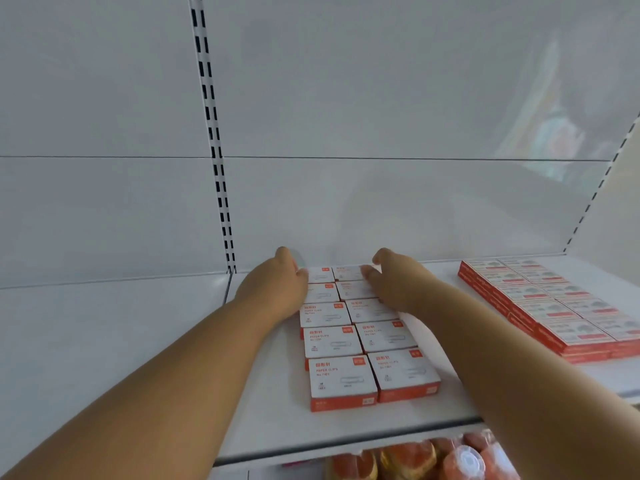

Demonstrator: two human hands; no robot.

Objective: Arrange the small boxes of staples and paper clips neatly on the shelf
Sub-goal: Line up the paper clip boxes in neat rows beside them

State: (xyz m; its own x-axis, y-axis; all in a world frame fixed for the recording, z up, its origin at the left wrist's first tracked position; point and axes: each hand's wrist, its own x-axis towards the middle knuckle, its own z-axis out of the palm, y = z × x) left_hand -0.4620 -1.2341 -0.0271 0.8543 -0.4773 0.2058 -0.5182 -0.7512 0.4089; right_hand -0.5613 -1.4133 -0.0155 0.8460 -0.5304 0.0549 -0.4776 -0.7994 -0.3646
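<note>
1. White shelf (138, 341) with a white back panel (346, 202) fills my view; a slotted upright (211, 133) runs down the panel at left.
2. My paper-clip boxes (360, 337) sit mid-shelf in two columns running from the front edge back to the panel, sides touching. I judge that packing is there to keep the rows straight and the labels facing up.
3. Well apart to the right lies a second block of red-and-white boxes (554, 306), flatter and also packed tight; I cannot read their labels, so staples is only my guess.
4. My left hand (277, 289) rests against the left flank of the back boxes, fingers fairly straight and reaching toward the panel, gripping nothing.
5. My right hand (394, 285) lies on the right flank and tops of the back boxes, fingers loosely bent over them; I see no box lifted or pinched.
6. With both hands bracketing the columns, I judge I am squeezing the back rows square.
7. Below the shelf edge, orange packaged goods (415, 459) show on a lower level.
</note>
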